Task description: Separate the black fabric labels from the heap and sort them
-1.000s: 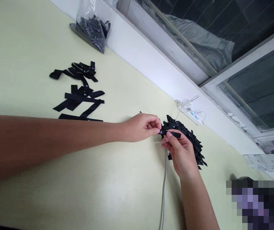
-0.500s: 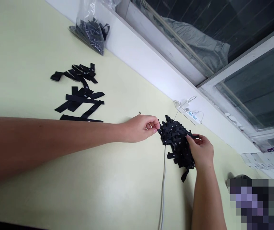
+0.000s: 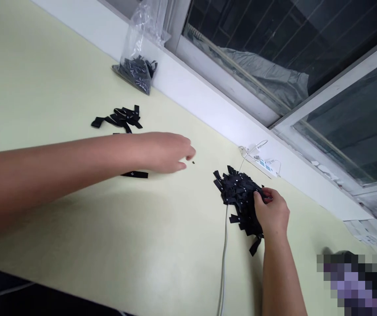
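My left hand (image 3: 167,151) hovers over the table left of centre, its thumb and curled fingers apart, and I see nothing between them. Beneath and behind that forearm lie loose black fabric strips (image 3: 135,174), partly hidden by it. A large heap of black fabric strips with small white marks (image 3: 239,188) lies right of centre. At the heap's right edge my right hand (image 3: 272,213) is closed, thumb against fingers, on a black strip; most of that strip is hidden by the hand.
More loose strips (image 3: 121,116) lie farther back on the pale table (image 3: 162,245). A clear plastic bag (image 3: 137,72) of black strips leans by the white ledge. A white cable (image 3: 224,259) runs under the heap, near a power strip (image 3: 264,164). A pixelated patch (image 3: 353,285) covers the lower right.
My left hand has moved left, away from the heap, toward the loose strips. My right hand stays at the heap's right edge. The view has shifted slightly.
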`<state>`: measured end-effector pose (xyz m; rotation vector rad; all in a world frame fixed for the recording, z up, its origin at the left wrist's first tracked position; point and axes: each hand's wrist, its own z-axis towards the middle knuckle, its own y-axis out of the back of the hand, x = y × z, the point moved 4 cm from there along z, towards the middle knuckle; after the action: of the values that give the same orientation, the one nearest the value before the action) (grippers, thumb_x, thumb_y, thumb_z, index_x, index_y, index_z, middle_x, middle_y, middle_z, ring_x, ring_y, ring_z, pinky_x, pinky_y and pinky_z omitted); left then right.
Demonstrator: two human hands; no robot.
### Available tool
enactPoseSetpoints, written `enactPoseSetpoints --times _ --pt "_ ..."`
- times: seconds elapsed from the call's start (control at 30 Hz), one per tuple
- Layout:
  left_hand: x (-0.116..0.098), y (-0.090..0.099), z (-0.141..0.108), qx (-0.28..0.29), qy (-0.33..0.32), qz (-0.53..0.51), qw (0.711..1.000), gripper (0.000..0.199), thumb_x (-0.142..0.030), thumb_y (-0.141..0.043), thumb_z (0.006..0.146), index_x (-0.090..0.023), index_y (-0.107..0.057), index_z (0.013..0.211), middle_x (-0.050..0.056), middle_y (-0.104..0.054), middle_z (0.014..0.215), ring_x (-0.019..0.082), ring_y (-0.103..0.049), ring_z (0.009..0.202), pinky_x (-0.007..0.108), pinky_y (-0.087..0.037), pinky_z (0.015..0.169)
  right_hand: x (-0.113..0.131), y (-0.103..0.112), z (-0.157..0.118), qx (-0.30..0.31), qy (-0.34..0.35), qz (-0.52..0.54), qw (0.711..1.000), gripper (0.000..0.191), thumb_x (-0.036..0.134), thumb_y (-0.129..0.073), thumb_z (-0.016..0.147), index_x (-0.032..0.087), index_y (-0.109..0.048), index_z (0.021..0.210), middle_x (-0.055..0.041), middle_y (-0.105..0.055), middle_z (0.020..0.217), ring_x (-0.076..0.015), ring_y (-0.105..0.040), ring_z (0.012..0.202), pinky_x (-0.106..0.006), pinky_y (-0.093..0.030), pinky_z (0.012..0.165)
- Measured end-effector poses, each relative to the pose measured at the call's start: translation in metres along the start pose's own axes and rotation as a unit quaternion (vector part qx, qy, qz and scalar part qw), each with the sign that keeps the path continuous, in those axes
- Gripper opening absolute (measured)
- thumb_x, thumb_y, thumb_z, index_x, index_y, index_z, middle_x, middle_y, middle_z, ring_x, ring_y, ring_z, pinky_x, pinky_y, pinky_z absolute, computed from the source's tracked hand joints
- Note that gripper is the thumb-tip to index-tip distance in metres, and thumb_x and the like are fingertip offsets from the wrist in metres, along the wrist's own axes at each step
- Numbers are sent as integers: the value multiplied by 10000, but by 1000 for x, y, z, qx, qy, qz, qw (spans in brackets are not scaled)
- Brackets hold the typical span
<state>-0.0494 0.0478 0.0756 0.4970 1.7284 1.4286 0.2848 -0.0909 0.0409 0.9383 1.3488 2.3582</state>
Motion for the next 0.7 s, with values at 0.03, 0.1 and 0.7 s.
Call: enactPoseSetpoints --times 0.03,0.1,0.7 --pt "13 3 -8 -20 19 28 999 225 -375 -588 882 -228 -676 1029 105 -662 1098 222 -599 855 365 -431 762 1 -1 -1 9 -2 5 1000 333 387 -610 835 187 -687 1091 -107 -706 1066 -267 -671 913 -436 -502 894" --pt "38 0 -24 -50 44 76 995 221 -380 -612 866 -217 -667 1006 109 -654 1043 244 -589 918 372 -441 804 2 0 -1 21 0 7 1000 334 383 -582 855 190 -689 1106 -102 -724 1049 -273 -675 919 -439 -506 905" --pt "53 -25 -35 -68 -14 108 992 384 -478 -450 964 -190 -640 1133 150 -600 1292 321 -526 1193 424 -413 953 -12 -27 -11 219 48 -138 965 774 619 -241 1001 174 -184 1632 -100 -90 1707 -314 -37 1571 -564 -108 1253"
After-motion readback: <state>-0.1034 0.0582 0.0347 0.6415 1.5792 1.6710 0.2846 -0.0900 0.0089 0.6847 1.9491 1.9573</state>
